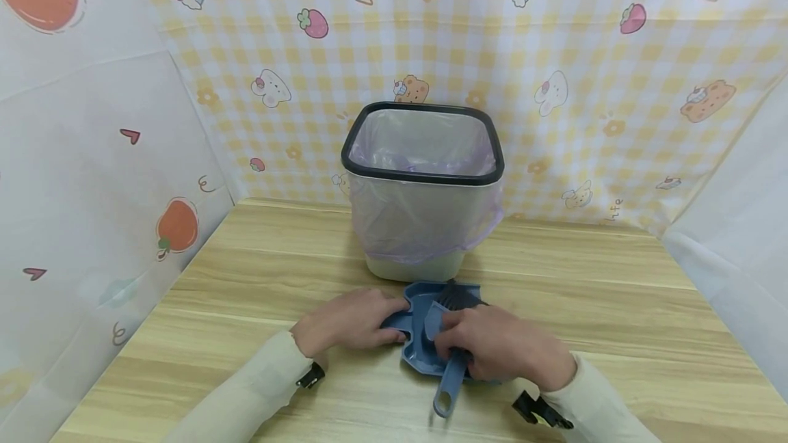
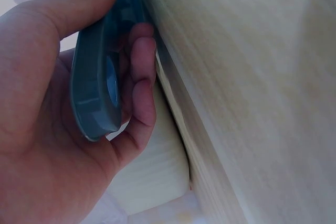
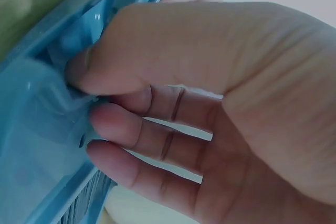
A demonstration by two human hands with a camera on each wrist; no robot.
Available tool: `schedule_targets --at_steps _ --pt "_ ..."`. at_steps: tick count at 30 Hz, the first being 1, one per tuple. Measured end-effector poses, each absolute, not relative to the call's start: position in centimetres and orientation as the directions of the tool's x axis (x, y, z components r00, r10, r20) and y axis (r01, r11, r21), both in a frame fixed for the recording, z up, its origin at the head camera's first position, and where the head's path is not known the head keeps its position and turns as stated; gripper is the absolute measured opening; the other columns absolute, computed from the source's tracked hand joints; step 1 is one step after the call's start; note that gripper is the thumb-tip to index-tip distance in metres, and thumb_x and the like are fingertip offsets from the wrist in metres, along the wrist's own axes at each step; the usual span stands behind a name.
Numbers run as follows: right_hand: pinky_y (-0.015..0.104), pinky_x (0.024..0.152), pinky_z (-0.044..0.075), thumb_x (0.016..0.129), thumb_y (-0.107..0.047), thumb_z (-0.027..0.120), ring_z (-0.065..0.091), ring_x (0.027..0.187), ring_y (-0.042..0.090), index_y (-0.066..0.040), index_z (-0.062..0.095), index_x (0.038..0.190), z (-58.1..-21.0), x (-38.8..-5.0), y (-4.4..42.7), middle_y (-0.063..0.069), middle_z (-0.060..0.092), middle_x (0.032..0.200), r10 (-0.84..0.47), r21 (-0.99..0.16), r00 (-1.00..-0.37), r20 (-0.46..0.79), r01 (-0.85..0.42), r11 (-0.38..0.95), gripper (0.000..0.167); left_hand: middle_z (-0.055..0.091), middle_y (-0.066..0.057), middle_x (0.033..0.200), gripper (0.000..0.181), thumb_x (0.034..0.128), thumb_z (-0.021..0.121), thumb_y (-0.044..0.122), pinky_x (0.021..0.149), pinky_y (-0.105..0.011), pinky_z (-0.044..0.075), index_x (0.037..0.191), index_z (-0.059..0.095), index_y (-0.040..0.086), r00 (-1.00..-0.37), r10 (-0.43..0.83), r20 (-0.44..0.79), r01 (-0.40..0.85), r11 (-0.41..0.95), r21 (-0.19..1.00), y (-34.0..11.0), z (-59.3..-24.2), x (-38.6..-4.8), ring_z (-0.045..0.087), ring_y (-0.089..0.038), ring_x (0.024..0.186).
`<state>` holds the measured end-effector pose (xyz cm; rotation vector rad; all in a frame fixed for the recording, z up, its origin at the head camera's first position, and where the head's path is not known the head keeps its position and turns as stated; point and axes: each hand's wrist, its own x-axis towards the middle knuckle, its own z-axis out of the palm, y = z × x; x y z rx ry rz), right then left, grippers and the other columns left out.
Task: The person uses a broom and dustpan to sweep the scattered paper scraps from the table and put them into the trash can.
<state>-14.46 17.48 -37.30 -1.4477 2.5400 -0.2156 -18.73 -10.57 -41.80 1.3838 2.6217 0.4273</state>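
Observation:
A blue dustpan rests on the wooden table, right in front of the bin. My left hand grips its short handle, thumb on top and fingers curled below, as the left wrist view shows. Over the pan lies a small blue brush with dark bristles, its holed handle pointing toward me. With thumb and fingertips, my right hand pinches the brush near its head; the right wrist view shows the thumb against the blue plastic. The hand hides part of the brush and the pan's right side.
Behind the dustpan stands a pale bin with a black rim and a translucent purple bag folded over it. Wooden table extends to both sides. Patterned cloth hangs at the back, with white cloth at the left and right.

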Motion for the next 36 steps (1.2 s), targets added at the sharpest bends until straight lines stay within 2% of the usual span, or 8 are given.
schedule_targets --at_steps 7,17,29,33,36 --pt "0.024 0.067 0.044 0.083 0.012 0.082 0.046 0.072 0.005 -0.033 0.074 0.094 -37.37 -14.03 17.3 -0.015 0.051 0.096 -0.877 -0.218 -0.473 -0.09 -0.849 0.481 0.048 0.044 0.013 0.076 0.024 0.1084 0.073 0.034 0.059 -0.024 0.034 0.117 0.068 0.012 -0.563 0.826 0.006 0.789 0.536 0.301 -10.62 -41.85 -18.75 0.039 -0.002 0.063" --pt "0.024 0.068 0.046 0.082 0.015 0.081 0.047 0.075 0.006 -0.033 0.076 0.094 -37.43 -13.89 17.13 -0.014 0.051 0.095 -0.856 -0.246 -0.5 -0.131 -0.82 0.516 0.049 0.047 0.012 0.078 0.028 0.1083 0.073 0.033 0.059 -0.024 0.035 0.125 0.07 0.011 -0.576 0.818 -0.009 0.774 0.549 0.315 -10.68 -41.66 -18.66 0.039 -0.002 0.063" --pt "0.024 0.066 0.045 0.083 0.019 0.078 0.047 0.073 0.006 -0.031 0.079 0.096 -37.67 -13.82 17.12 -0.015 0.053 0.093 -0.841 -0.288 -0.519 -0.153 -0.791 0.54 0.052 0.05 0.012 0.081 0.026 0.1072 0.075 0.032 0.061 -0.026 0.036 0.121 0.071 0.011 -0.588 0.809 -0.012 0.765 0.56 0.319 -10.7 -41.57 -18.68 0.039 -0.003 0.065" --pt "0.024 0.068 0.046 0.083 0.02 0.077 0.048 0.074 0.005 -0.031 0.08 0.097 -37.67 -13.9 17.25 -0.015 0.056 0.094 -0.846 -0.321 -0.515 -0.142 -0.784 0.531 0.053 0.066 0.007 0.098 0.033 0.1058 0.077 0.032 0.066 -0.027 0.043 0.13 0.072 0.009 -0.599 0.8 -0.022 0.753 0.572 0.326 -10.82 -41.27 -18.65 0.048 -0.004 0.072" --pt "0.023 0.071 0.048 0.084 0.017 0.076 0.05 0.077 0.003 -0.031 0.082 0.1 -37.68 -14.18 17.54 -0.016 0.06 0.098 -0.867 -0.356 -0.487 -0.108 -0.795 0.491 0.051 0.074 -0.001 0.121 0.041 0.1044 0.078 0.032 0.08 -0.029 0.054 0.137 0.072 0.007 -0.61 0.792 -0.027 0.742 0.583 0.331 -10.98 -40.91 -18.58 0.065 -0.007 0.091"
